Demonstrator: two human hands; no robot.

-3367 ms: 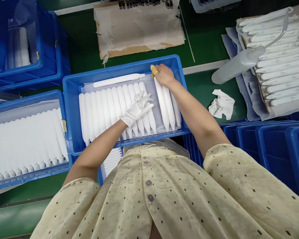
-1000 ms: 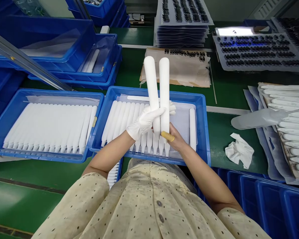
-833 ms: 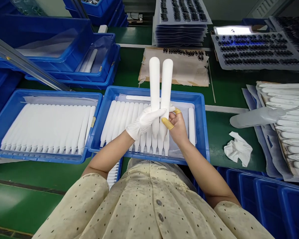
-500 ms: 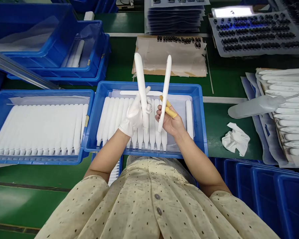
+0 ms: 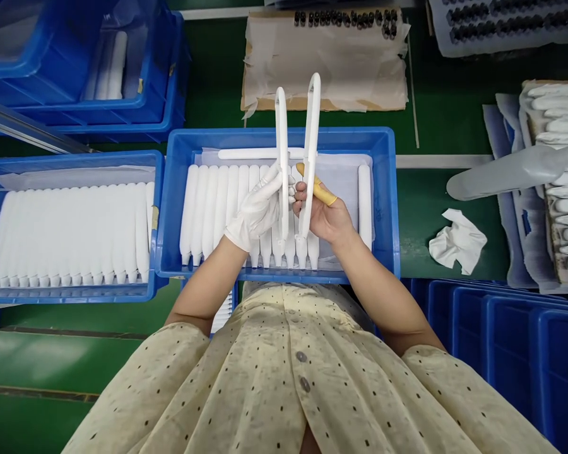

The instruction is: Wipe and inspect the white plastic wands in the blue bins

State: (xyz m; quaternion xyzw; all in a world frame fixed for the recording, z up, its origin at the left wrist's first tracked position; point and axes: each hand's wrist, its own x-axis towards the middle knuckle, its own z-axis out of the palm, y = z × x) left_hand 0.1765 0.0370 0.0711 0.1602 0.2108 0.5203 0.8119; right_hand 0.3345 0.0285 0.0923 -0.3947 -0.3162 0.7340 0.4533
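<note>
Watching remotely, I see the white-gloved left grip (image 5: 258, 211) clamped on one slim white tapered bar (image 5: 282, 139), and the right grip (image 5: 319, 214), with yellow finger cots (image 5: 316, 191), clamped on a second bar (image 5: 310, 139) near its lower end. Both bars stand nearly upright, side by side but apart, edge-on to me, above a blue plastic crate (image 5: 274, 135) and its packed row of white bars (image 5: 218, 214). A lone bar (image 5: 365, 208) lies along the crate's right wall, and a further bar (image 5: 253, 154) lies across the top. I'd hold each bar low and steady, keeping its tip clear of the row beneath.
</note>
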